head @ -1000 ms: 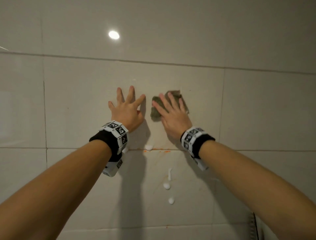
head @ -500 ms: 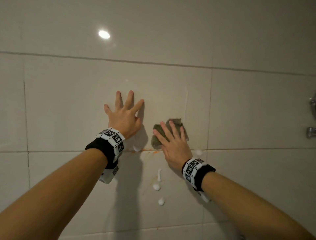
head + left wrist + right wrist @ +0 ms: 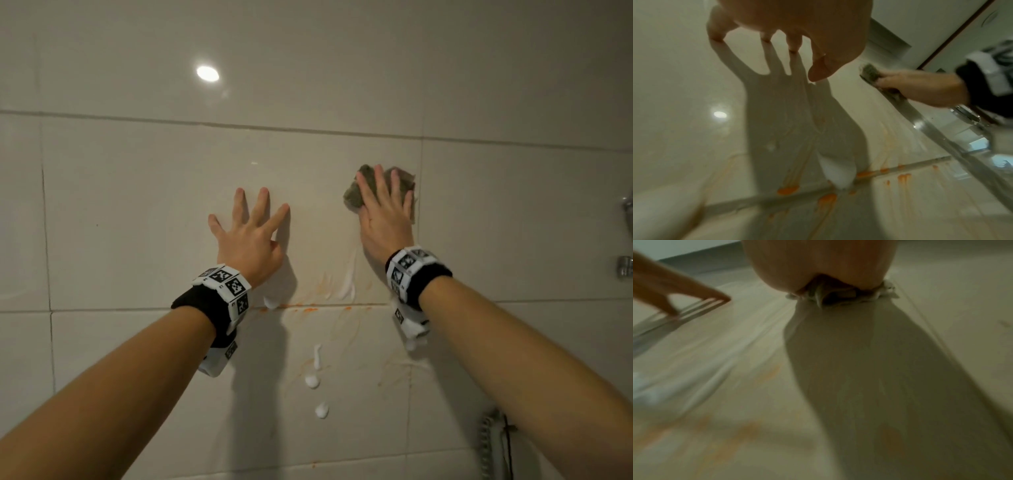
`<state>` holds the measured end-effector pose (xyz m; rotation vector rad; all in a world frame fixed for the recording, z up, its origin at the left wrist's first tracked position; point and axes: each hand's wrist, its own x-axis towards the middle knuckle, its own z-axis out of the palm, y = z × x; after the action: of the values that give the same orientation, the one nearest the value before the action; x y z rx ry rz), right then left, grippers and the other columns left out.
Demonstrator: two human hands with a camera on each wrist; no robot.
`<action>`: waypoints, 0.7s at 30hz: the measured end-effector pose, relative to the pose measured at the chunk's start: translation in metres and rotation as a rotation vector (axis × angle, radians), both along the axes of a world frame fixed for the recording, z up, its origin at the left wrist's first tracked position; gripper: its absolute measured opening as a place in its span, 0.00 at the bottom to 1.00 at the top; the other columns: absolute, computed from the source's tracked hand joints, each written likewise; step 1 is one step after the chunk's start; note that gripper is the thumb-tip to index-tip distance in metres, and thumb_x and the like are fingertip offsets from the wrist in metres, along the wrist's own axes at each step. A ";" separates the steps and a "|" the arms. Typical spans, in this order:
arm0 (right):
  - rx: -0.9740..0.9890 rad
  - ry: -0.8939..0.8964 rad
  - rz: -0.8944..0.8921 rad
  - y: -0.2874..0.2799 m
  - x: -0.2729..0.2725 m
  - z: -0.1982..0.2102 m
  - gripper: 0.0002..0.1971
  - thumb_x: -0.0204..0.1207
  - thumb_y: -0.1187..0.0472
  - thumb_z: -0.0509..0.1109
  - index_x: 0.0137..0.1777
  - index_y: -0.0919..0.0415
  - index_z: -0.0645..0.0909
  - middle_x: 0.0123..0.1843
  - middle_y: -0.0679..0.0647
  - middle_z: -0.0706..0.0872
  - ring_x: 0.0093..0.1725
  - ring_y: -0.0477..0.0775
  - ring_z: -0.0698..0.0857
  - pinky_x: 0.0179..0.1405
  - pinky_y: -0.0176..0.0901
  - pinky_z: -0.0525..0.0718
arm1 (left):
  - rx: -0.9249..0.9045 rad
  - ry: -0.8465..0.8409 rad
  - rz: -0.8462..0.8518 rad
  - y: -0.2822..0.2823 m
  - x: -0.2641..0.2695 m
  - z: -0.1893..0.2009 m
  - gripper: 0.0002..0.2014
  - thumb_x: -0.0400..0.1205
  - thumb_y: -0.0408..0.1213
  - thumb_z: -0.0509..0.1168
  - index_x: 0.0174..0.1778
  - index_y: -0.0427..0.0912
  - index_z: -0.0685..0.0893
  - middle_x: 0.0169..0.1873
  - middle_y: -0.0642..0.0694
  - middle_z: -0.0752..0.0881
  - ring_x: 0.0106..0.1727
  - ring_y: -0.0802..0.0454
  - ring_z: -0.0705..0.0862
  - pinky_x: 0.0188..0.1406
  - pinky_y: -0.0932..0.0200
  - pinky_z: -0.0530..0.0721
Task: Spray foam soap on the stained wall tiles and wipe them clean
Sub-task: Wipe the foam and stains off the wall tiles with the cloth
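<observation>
My right hand (image 3: 385, 209) presses a grey-green cloth (image 3: 354, 197) flat against the glossy cream wall tile (image 3: 154, 205), fingers straight, near the tile's right seam. In the left wrist view the same cloth (image 3: 869, 73) shows under that hand (image 3: 920, 87). My left hand (image 3: 251, 229) lies spread and flat on the tile to the cloth's left, fingertips (image 3: 793, 45) touching the wall. Orange stains (image 3: 308, 309) sit along the grout line below both hands, with faint orange streaks under them. White foam blobs (image 3: 311, 380) cling to the lower tile, and a foam smear (image 3: 349, 284) runs up toward the cloth.
Chrome shower fittings (image 3: 625, 267) stick out at the right edge. A coiled shower hose (image 3: 486, 445) hangs at the lower right. A ceiling light reflects in the upper tile (image 3: 207, 73).
My right hand has wiped the cloth up and to the right from the grout line, leaving a foam smear. The left hand has stayed flat on the tile.
</observation>
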<state>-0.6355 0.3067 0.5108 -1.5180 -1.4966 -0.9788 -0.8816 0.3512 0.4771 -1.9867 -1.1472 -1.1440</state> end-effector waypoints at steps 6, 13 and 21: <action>-0.159 -0.197 0.047 -0.007 -0.006 -0.146 0.32 0.82 0.52 0.56 0.87 0.48 0.58 0.90 0.56 0.57 0.88 0.66 0.50 0.80 0.76 0.52 | -0.027 0.036 -0.021 -0.006 0.015 -0.007 0.26 0.82 0.45 0.59 0.79 0.59 0.69 0.86 0.47 0.58 0.86 0.31 0.48 0.65 0.12 0.61; -0.178 -0.212 -0.032 -0.010 0.014 -0.091 0.38 0.81 0.61 0.66 0.88 0.47 0.55 0.91 0.56 0.52 0.88 0.68 0.50 0.81 0.73 0.47 | -0.069 0.104 -0.040 -0.015 0.007 -0.003 0.29 0.80 0.44 0.56 0.80 0.56 0.67 0.87 0.47 0.54 0.87 0.37 0.48 0.73 0.19 0.58; -0.048 -0.012 -0.110 -0.016 0.042 0.022 0.31 0.89 0.57 0.54 0.90 0.49 0.50 0.91 0.56 0.45 0.89 0.67 0.44 0.85 0.74 0.45 | 0.022 0.149 -0.005 -0.008 0.005 -0.002 0.33 0.75 0.40 0.66 0.79 0.56 0.70 0.85 0.46 0.61 0.86 0.38 0.54 0.66 0.20 0.65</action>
<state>-0.5935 0.2911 0.5327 -1.6457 -1.4669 -1.0237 -0.8768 0.3433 0.4755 -2.0222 -1.0495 -0.9890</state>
